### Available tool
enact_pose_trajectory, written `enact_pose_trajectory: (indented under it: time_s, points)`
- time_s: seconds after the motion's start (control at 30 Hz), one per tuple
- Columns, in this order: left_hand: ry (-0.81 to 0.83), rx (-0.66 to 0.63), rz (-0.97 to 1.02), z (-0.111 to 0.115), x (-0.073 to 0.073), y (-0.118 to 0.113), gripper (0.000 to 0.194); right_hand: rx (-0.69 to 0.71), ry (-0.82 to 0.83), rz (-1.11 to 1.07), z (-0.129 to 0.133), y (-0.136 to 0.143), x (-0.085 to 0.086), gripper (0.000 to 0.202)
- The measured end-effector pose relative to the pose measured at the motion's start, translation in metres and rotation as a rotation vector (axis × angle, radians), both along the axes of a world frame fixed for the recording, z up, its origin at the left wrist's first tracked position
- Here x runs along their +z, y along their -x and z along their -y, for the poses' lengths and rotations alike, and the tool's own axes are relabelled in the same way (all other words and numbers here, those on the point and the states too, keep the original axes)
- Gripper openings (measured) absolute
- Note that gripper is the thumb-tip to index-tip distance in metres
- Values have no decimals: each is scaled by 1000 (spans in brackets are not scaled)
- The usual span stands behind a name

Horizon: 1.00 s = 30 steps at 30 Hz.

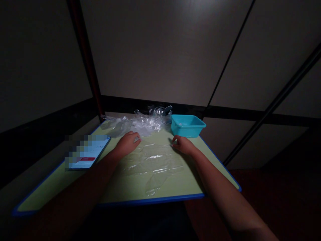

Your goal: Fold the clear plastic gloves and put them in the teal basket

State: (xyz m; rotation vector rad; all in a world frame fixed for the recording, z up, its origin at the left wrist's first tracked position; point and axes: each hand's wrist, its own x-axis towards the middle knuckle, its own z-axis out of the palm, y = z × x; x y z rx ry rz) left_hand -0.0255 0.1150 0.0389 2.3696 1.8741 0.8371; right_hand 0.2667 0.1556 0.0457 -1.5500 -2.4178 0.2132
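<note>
Dim light prevails, with a faint glow high on the wall panel (175, 50) — the lower corners sink nearly to black. White glints streak the clear plastic sheet (156, 160); a lit screen (94, 152) shines at left, partly pixelated. Wide-angle distortion stretches the edges; fine detail is soft.

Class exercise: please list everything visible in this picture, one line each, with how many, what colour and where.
Table: 1, pale green with blue edging, centre
Thin plastic film or bag: 1, transparent, flat on the table, near side of the hands
Crumpled plastic heap: 1, transparent, whitish, far side of the table; pieces uncountable
Plastic basin: 1, turquoise, far right of the table
Touchscreen device: 1, bright screen, partly pixelated, left side
Panels: several, greyish with dark strips, behind the table
Floor: 1, dark red, lower right
Left hand: 1, bare, left of centre
Right hand: 1, bare, before the basin
</note>
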Motion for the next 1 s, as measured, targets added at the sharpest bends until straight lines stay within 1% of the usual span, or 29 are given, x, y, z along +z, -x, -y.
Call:
enact_pose_trajectory:
  time_s: [0.2, 0.27, 0.37, 0.47, 0.57, 0.67, 0.77, 0.9, 1.0]
  points:
    - [16, -223, 29, 3, 1, -3, 19, 46, -5, 12, 0, 1, 0, 10]
    - [43, -277, 47, 5, 2, -6, 18, 53, -9, 17, 0, 0, 0, 9]
    - [102, -320, 62, 8, 2, -9, 18, 55, -4, 24, 0, 0, 0, 8]
    - [159, -322, 43, 7, 0, -8, 15, 61, -7, 25, 0, 0, 1, 8]
    - [148, -242, 26, 7, 0, -3, 18, 57, -7, 27, 1, 0, 1, 7]
    - [51, -90, 35, 5, 3, 1, 25, 58, -5, 37, 1, 0, 2, 8]
    - [-24, 44, 39, 4, 5, 3, 26, 49, -5, 44, 2, 0, 2, 8]
    - [-23, 151, -57, 3, 2, 0, 26, 38, 8, 51, 2, 0, 2, 8]
    - [8, 255, -128, 3, -1, -2, 25, 46, -14, 5, 0, 1, 0, 14]
